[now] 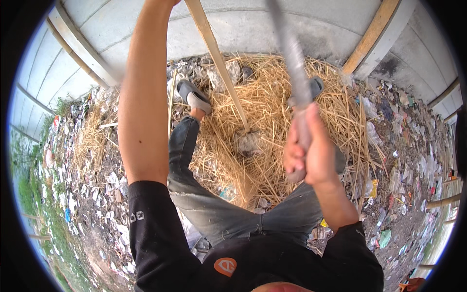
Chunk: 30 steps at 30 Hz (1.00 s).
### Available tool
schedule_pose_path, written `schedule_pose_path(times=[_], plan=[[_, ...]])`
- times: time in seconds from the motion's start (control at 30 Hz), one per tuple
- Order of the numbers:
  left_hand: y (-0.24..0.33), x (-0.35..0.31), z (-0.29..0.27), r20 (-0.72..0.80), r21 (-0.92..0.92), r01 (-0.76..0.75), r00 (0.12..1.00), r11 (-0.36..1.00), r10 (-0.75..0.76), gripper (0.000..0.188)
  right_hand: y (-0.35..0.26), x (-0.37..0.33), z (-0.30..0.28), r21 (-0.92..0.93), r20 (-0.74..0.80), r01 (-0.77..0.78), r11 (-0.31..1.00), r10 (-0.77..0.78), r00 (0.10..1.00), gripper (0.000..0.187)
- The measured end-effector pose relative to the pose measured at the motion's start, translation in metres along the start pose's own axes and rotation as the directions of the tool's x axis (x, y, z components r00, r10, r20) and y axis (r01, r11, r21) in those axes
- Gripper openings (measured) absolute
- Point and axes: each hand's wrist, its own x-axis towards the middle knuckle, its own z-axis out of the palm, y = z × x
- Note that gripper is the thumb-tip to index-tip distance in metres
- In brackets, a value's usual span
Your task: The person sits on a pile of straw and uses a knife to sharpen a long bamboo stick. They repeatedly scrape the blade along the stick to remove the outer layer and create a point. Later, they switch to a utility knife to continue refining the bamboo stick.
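Observation:
My right hand (314, 146) is wrapped round the handle of a machete (295, 61), its long grey blade pointing up and away, blurred by motion. My left arm stretches up to the top edge, where only the base of my left hand (170, 2) shows; its fingers are out of the picture. Right beside that hand, a long pale strip of split bamboo or wood (214, 48) slants down between my feet. The strip's lower end meets a pale, rough block (250, 143) amid the straw-coloured shavings.
Shavings and thin strips (272, 92) cover the ground between my spread legs (181, 146). A grey concrete wall (321, 29) with posts (372, 39) stands ahead. Scattered litter (107, 194) lies on both sides. Green plants (29, 194) grow at far left.

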Motion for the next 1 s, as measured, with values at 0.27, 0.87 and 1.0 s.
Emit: schedule_pose_path(times=[0.27,0.87,1.0], plan=[[0.002,0.009,0.028,0.066,-0.015,-0.035,0.997,0.999,0.036,0.046,-0.069,0.011,0.024,0.257,0.066,0.842,0.475,-0.877,0.475,0.072],[0.005,0.011,0.026,0.101,0.021,0.013,0.995,1.000,-0.015,0.040,-0.004,0.026,0.044,0.357,-0.143,0.790,0.499,-0.806,0.574,0.073],[-0.010,0.019,0.026,0.076,0.014,0.008,0.997,1.000,-0.009,0.040,0.190,0.036,-0.056,-0.151,-0.108,-0.196,0.969,0.181,0.977,0.056]])
